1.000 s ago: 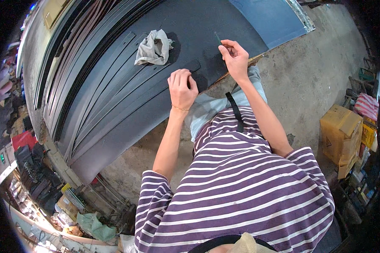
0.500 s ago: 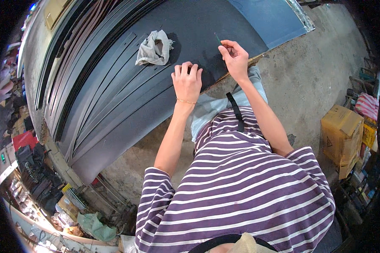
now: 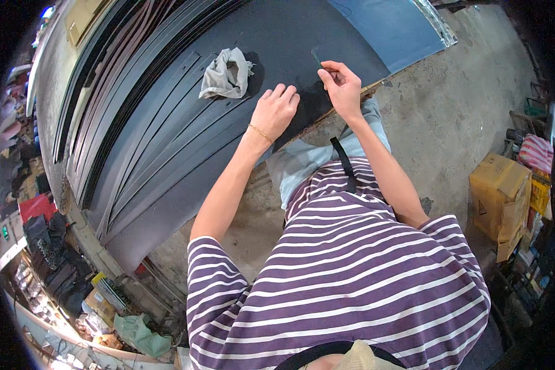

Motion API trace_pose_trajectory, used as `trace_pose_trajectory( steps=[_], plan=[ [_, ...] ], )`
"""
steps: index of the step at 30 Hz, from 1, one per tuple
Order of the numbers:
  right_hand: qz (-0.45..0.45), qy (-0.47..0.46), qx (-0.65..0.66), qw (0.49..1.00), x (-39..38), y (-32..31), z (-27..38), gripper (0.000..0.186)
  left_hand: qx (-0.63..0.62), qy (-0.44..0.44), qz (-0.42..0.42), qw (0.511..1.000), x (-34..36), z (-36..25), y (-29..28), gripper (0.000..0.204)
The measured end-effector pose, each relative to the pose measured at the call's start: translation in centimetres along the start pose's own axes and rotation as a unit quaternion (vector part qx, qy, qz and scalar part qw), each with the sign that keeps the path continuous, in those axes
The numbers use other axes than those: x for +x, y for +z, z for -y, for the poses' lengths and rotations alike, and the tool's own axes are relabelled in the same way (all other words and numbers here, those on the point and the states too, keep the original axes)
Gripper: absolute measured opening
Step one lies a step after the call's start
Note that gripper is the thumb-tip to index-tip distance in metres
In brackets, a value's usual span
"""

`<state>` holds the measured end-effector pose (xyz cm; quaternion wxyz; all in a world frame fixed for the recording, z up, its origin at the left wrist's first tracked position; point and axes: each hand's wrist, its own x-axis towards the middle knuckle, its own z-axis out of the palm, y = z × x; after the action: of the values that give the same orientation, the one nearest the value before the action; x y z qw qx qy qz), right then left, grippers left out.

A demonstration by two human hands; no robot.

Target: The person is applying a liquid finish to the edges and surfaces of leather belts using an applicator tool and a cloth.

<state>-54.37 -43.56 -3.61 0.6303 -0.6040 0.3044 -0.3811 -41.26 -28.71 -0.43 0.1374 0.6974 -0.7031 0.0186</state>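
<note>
My right hand is closed in a pinch above the dark sheet, near its right edge. Between thumb and fingers it holds a thin greenish stick, whose exact kind I cannot make out. To its left, my left hand rests back-up on the dark sheet, fingers loosely bent and a little apart. Its thumb is hidden, and nothing shows in its grip. A crumpled light grey cloth lies on the sheet, beyond and left of my left hand. Long narrow dark strips fan out toward the left.
A blue-grey panel adjoins the dark sheet at the far right. More stacked strips curve along the left. On the concrete floor to the right stands a cardboard box. A green bag and mixed clutter sit at the lower left.
My left hand has turned and slid slightly toward the right, while its forearm and elbow have swung out to the left. My right hand stays nearly in place with the thin stick.
</note>
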Motion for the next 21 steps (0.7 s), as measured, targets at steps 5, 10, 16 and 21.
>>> trace_pose_trajectory(
  steps=[5, 10, 16, 21],
  plan=[
    [-0.011, 0.01, 0.0, 1.0, 0.3, 0.0, 0.0, 0.018, -0.304, -0.171, -0.125, 0.929, 0.3, 1.4, 1.4, 0.012],
    [-0.004, -0.003, -0.012, 1.0, 0.8, 0.0, -0.5, 0.019, -0.328, -0.294, -0.187, 0.878, -2.0, 1.6, 0.1, 0.027],
    [-0.024, 0.033, -0.081, 0.996, 0.4, 0.3, 1.2, 0.023, -0.132, -0.282, -0.202, 0.929, -5.0, -0.5, -0.7, 0.023],
    [0.006, 0.006, -0.044, 0.999, 0.6, -0.8, -0.4, 0.023, -0.067, -0.265, -0.17, 0.947, -6.5, -1.5, 0.1, 0.035]
  ],
)
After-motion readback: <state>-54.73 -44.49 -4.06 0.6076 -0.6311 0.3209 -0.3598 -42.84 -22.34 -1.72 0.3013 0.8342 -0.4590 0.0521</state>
